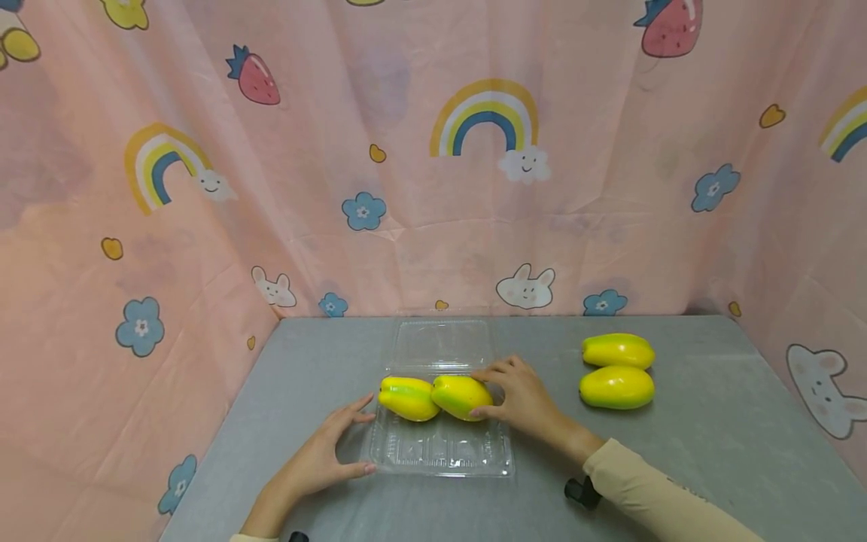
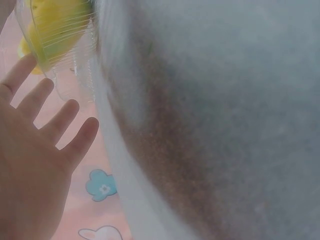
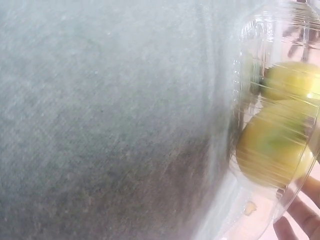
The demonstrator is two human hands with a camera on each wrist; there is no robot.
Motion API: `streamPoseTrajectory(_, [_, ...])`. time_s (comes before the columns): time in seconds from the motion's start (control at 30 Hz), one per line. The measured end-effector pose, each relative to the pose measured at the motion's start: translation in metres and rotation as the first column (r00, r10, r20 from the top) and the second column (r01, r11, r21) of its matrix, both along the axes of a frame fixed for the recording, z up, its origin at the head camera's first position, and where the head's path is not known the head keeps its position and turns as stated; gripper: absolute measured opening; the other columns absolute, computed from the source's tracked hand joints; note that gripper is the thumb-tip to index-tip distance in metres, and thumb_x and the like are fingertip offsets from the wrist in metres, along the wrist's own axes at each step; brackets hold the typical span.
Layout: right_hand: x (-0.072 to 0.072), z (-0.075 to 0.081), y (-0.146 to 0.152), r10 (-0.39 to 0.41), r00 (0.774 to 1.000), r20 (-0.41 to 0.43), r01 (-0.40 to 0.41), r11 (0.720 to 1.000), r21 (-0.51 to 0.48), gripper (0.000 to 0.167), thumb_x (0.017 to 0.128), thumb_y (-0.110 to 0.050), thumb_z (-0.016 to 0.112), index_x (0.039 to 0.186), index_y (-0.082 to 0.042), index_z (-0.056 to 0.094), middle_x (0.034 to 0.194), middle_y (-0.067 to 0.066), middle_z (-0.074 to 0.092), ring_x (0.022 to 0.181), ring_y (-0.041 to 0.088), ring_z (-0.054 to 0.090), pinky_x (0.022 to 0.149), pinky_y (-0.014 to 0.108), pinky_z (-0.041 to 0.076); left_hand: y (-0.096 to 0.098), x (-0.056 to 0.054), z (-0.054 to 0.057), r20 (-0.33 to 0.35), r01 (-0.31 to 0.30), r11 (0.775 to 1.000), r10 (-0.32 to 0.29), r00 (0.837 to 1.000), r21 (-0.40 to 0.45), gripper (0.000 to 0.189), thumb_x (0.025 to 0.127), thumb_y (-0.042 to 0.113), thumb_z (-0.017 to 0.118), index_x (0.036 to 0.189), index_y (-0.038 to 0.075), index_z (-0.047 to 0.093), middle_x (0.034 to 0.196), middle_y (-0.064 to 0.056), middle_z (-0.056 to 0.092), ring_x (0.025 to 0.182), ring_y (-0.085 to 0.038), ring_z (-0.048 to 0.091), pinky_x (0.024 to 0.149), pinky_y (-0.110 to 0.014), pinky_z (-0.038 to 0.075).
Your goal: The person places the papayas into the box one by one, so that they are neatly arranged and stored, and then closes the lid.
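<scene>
Head view: left hand (image 1: 330,453) spread beside clear tray's edge (image 1: 376,446); right hand (image 1: 527,399) grips fruit (image 1: 457,397).

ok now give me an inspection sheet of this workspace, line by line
surface: grey tabletop
job's things: clear plastic container, its lid open at the back; left fruit and right fruit, yellow-green, side by side at the container; back loose fruit and front loose fruit to the right on the surface
clutter: nothing seen
hands: left hand open beside the container's left edge, contact unclear; right hand holds the right fruit; black item by the right wrist, probably the worn camera
cables: nothing seen
surroundings: pink printed curtain behind and at both sides
</scene>
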State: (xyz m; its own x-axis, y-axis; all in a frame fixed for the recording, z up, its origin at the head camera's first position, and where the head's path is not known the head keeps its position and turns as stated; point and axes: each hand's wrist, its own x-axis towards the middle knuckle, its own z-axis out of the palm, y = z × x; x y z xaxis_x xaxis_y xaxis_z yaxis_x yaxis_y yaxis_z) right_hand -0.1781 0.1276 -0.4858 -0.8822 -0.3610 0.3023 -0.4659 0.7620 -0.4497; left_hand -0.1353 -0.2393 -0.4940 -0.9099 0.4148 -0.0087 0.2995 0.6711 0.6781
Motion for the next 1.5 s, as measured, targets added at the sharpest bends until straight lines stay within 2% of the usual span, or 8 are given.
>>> streamPoseTrajectory(0.43, [-0.0006,0.0014,0.0012,0.021,1.0,0.003,-0.021,0.999,0.036,0.064,0.071,-0.052,0.083,0.126,-0.021,0.069,0.117,-0.002,0.07,0.105,0.016,0.052,0.092,0.043,0.043,0.0,0.0,0.0008,0.005,-0.001,1.0,0.001,1.0,-0.006,0.094,0.071,0.048,0.086,0.151,0.032,0.039,0.158,0.012,0.039,0.148,-0.024,0.033,0.116,-0.061,0.033])
streamPoseTrajectory(0.73, [-0.0008,0.0011,0.0018,0.032,0.999,0.005,-0.032,0.999,0.034,0.066,0.07,-0.052,0.084,0.127,-0.022,0.069,0.117,-0.002,0.07,0.108,0.018,0.052,0.094,0.045,0.043,0.0006,0.002,0.0021,0.014,-0.007,1.0,0.007,1.0,-0.008,0.085,0.072,0.046,0.086,0.145,0.029,0.047,0.162,0.013,0.031,0.149,-0.025,0.031,0.116,-0.062,0.032])
streamPoseTrajectory(0.93, [-0.0011,0.0008,0.0028,0.052,0.999,-0.011,-0.052,0.998,0.023,0.066,0.069,-0.051,0.085,0.126,-0.023,0.069,0.117,-0.003,0.069,0.108,0.017,0.052,0.095,0.045,0.043,0.0011,0.0019,0.0027,0.016,-0.012,1.0,0.012,1.0,-0.008,0.09,0.071,0.049,0.085,0.148,0.03,0.044,0.16,0.014,0.033,0.149,-0.025,0.032,0.115,-0.063,0.033])
streamPoseTrajectory(1.1, [-0.0011,0.001,0.0022,0.063,0.998,-0.014,-0.062,0.998,0.03,0.066,0.069,-0.051,0.085,0.126,-0.023,0.069,0.116,-0.005,0.069,0.108,0.016,0.052,0.097,0.046,0.042,0.0008,0.0026,0.003,0.019,-0.003,1.0,0.003,1.0,-0.005,0.082,0.071,0.051,0.085,0.142,0.028,0.051,0.163,0.012,0.029,0.15,-0.026,0.03,0.116,-0.063,0.031])
streamPoseTrajectory(1.5, [-0.0028,0.0018,0.0018,0.07,0.998,0.006,-0.07,0.996,0.048,0.064,0.072,-0.048,0.084,0.128,-0.021,0.068,0.119,-0.001,0.067,0.113,0.02,0.052,0.103,0.05,0.041,0.0001,0.0024,0.0018,0.014,0.001,1.0,-0.001,1.0,0.003,0.077,0.072,0.049,0.085,0.139,0.026,0.054,0.164,0.009,0.029,0.15,-0.027,0.03,0.116,-0.064,0.031])
